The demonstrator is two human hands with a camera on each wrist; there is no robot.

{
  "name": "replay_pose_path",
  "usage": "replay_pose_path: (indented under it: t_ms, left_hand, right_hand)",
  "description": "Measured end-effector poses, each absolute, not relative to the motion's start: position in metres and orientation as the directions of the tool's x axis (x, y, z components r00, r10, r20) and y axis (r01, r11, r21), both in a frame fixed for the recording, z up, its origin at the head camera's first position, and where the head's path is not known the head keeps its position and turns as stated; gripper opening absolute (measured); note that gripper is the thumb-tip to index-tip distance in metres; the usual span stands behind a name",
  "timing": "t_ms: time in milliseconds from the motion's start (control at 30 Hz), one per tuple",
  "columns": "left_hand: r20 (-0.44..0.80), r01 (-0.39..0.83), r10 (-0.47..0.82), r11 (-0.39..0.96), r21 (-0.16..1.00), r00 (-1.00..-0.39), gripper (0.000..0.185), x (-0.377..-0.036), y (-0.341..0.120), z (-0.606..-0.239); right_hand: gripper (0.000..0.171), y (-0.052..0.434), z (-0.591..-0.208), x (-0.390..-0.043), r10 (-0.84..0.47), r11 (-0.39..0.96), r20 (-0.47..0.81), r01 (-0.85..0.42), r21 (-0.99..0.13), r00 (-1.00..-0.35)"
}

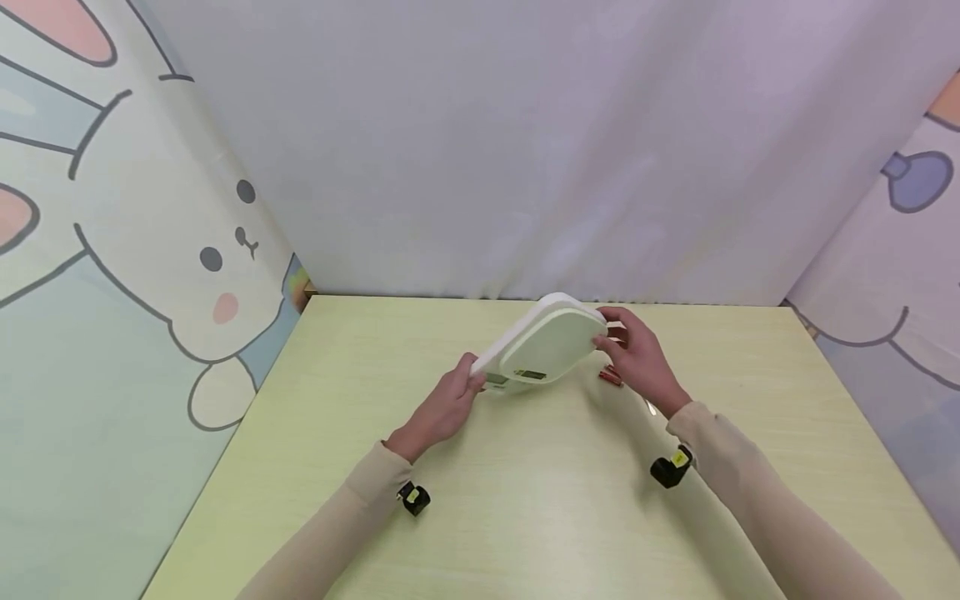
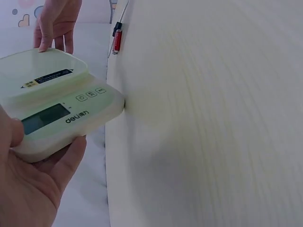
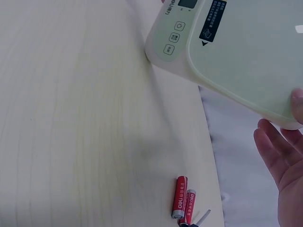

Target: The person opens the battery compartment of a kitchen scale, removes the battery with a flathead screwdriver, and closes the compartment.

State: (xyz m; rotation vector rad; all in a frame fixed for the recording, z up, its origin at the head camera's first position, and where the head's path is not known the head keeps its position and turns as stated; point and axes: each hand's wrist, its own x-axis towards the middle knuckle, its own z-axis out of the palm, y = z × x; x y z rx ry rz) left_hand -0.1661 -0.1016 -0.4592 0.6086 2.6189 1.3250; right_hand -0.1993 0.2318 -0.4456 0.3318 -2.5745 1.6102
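A pale green and white digital kitchen scale (image 1: 553, 343) is held up tilted over the table, its platform side facing me. My left hand (image 1: 450, 398) grips its display end, the thumb on top by the dark screen (image 2: 46, 118) and fingers beneath. At the opposite end, my right hand (image 1: 637, 354) pinches the edge with thumb above and fingers below. Printed buttons (image 3: 174, 38) and a dark label (image 3: 213, 20) show on the face. Below the right hand lie two red batteries (image 3: 180, 196), side by side.
A thin screwdriver (image 3: 202, 218) lies beside the batteries, mostly cut off in the right wrist view. The light wooden table (image 1: 525, 500) ends at a pale curtain (image 1: 525, 150) behind. Cartoon-printed cloth (image 1: 135, 275) hangs at both sides.
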Motion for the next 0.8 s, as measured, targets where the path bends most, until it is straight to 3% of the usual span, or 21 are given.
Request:
replay_pose_path:
  t_ms: [167,267,533,800]
  left_hand:
    - [0.178,0.356,0.345,0.570,0.740,-0.922,0.018,-0.167,-0.102,-0.455]
    - [0.229,0.364,0.293,0.580,0.729,-0.928,0.029,-0.166,-0.103,-0.453]
    - [0.236,0.391,0.315,0.658,0.644,-0.919,0.059,-0.167,-0.104,-0.463]
    - [0.179,0.354,0.318,0.671,0.651,-0.931,0.062,-0.165,-0.101,-0.475]
  right_hand:
    - [0.041,0.232,-0.442,-0.201,-0.102,0.388,0.172,-0.199,-0.900,-0.980]
    - [0.042,0.232,-0.438,-0.201,-0.081,0.380,0.162,-0.181,-0.907,-0.983]
    - [0.045,0.228,-0.436,-0.209,-0.075,0.433,0.122,-0.143,-0.890,-0.990]
    - [0.047,0.224,-0.444,-0.218,-0.094,0.506,0.058,-0.098,-0.857,-0.994]
